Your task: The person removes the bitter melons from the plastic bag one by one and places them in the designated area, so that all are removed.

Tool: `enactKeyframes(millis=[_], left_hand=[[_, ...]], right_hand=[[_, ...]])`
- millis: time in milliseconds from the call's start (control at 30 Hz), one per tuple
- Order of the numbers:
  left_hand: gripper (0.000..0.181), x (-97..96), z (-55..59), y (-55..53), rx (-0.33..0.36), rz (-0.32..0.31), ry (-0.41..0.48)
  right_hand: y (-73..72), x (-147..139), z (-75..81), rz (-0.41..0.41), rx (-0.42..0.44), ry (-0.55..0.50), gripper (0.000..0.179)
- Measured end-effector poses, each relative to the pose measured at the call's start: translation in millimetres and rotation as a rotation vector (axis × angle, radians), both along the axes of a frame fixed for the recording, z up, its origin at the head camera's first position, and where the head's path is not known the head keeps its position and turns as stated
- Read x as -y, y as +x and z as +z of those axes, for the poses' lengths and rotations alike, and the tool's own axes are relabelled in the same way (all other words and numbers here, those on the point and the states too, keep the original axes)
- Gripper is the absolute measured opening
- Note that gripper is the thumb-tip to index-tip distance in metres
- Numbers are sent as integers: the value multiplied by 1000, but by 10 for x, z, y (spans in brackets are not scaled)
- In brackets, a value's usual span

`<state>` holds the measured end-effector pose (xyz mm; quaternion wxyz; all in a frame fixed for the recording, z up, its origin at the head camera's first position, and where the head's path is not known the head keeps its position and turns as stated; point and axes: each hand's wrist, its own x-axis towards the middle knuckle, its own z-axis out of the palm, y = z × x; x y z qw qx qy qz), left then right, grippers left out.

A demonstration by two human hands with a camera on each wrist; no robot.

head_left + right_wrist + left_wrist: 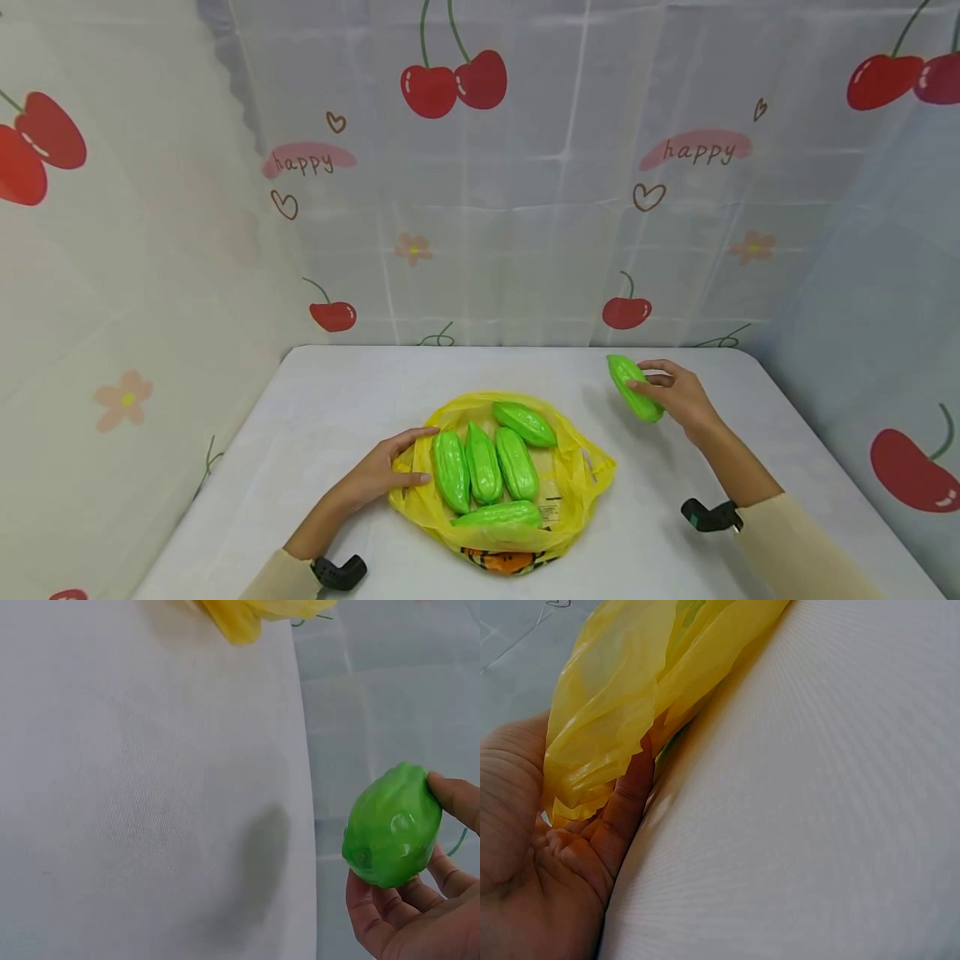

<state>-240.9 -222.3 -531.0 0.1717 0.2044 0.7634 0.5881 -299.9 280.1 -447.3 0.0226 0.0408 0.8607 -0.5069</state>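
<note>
A yellow plastic bag (573, 500) lies spread open on the table, with several bright green, ridged toy bitter melons (484, 463) inside. My left hand (386, 467) grips the bag's left rim, thumb on the inner side. In the left wrist view the crinkled yellow plastic (607, 727) runs between thumb and fingers. Over the table's far right part, my right hand (678, 395) holds another bitter melon (632, 387) between thumb and fingers. The right wrist view shows that glossy bitter melon (396, 825) end-on, raised clear of the surface, its shadow on the white cloth.
The white table (300, 417) ends at a back edge close behind the bag and the right hand. Hanging sheets printed with cherries (453, 83) enclose it at the back and both sides. Each wrist wears a black device (339, 573).
</note>
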Motion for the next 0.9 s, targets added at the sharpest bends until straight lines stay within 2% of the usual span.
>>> enactKeyframes(millis=[200, 633, 900], left_hand=[[69, -1, -11, 17, 10, 1, 4], [69, -2, 3, 27, 13, 10, -12], [69, 14, -14, -20, 4, -4, 10]], right_hand=[[-58, -81, -85, -18, -13, 10, 65], [-208, -146, -253, -123, -8, -2, 63], [-323, -190, -341, -146, 2, -26, 63]])
